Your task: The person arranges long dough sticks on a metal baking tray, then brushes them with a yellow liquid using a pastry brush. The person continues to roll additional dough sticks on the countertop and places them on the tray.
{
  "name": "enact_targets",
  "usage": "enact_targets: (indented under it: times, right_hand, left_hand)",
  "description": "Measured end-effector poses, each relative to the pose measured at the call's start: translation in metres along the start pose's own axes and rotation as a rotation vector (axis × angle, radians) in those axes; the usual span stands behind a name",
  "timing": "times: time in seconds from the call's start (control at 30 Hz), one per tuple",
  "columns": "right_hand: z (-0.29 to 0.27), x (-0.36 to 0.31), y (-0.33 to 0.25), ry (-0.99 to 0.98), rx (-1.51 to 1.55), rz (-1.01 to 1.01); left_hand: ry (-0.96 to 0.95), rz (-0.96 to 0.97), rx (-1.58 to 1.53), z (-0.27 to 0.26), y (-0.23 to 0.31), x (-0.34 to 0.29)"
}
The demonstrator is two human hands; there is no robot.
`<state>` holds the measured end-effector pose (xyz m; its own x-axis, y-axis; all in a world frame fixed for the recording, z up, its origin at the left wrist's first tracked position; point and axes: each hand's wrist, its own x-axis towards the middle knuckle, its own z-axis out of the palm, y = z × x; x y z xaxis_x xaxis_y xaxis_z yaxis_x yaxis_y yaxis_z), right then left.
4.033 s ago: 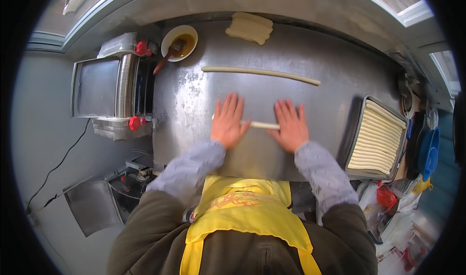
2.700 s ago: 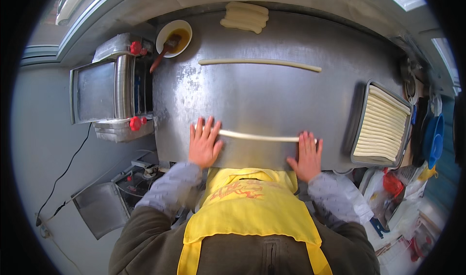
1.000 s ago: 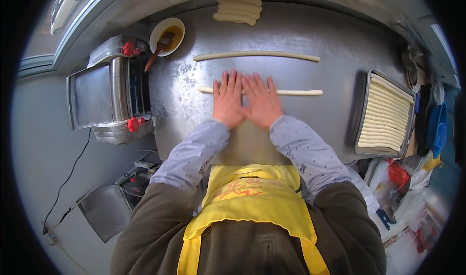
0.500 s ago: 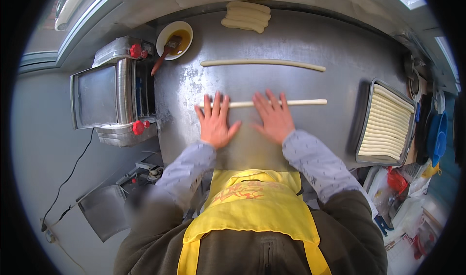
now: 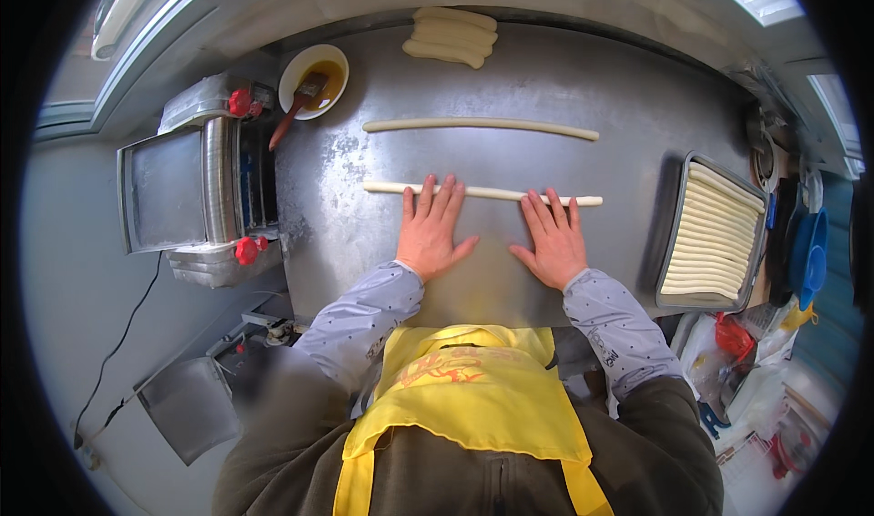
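A long thin dough rope (image 5: 492,192) lies crosswise on the metal table in front of me. My left hand (image 5: 431,227) rests flat on it left of its middle, fingers stretched out. Nearer its right end, my right hand (image 5: 553,241) also lies flat with the fingers over the rope. The fingers hide short stretches of it. Farther back, a second dough rope (image 5: 482,128) runs roughly parallel, touched by neither hand. Several thick dough strips (image 5: 451,36) sit side by side at the far edge of the table.
At the right stands a metal tray (image 5: 664,270) with rows of dough ropes. A white bowl (image 5: 288,81) of yellow liquid, with a brush (image 5: 300,105) in it, stands at the back left. Beside the table's left edge is a roller machine (image 5: 218,179) with red knobs.
My left hand has slid right along the front rope. My right hand has moved right, closer to that rope's right end. The whole view has shifted slightly.
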<state>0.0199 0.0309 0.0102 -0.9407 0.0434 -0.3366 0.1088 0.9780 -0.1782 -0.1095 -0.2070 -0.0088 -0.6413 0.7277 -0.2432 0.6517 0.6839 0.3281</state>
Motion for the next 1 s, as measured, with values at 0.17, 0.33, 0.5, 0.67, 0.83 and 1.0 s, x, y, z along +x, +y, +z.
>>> enact_targets:
  times: [0.17, 0.33, 0.5, 0.67, 0.83, 1.0]
  right_hand:
    - [-0.003, 0.066, 0.028, 0.348, 0.073, 0.012]
    - [0.0, 0.047, 0.005, 0.223, 0.07, -0.07]
    - [0.008, 0.016, -0.004, 0.192, 0.103, -0.091]
    - [0.001, 0.101, -0.014, 0.335, 0.138, -0.136]
    - [0.012, 0.071, -0.042, 0.252, 0.172, -0.218]
    - [0.018, 0.062, 0.01, 0.231, 0.077, -0.116]
  left_hand:
    - [0.309, 0.017, 0.049, -0.01, -0.014, 0.062]
    - [0.186, 0.031, 0.024, -0.007, -0.007, 0.029]
    - [0.149, -0.04, 0.025, 0.007, 0.012, -0.008]
    - [0.298, -0.074, 0.088, 0.003, -0.008, 0.069]
    - [0.206, -0.036, -0.047, -0.006, -0.018, 0.008]
    - [0.181, -0.168, 0.112, -0.01, -0.045, 0.009]
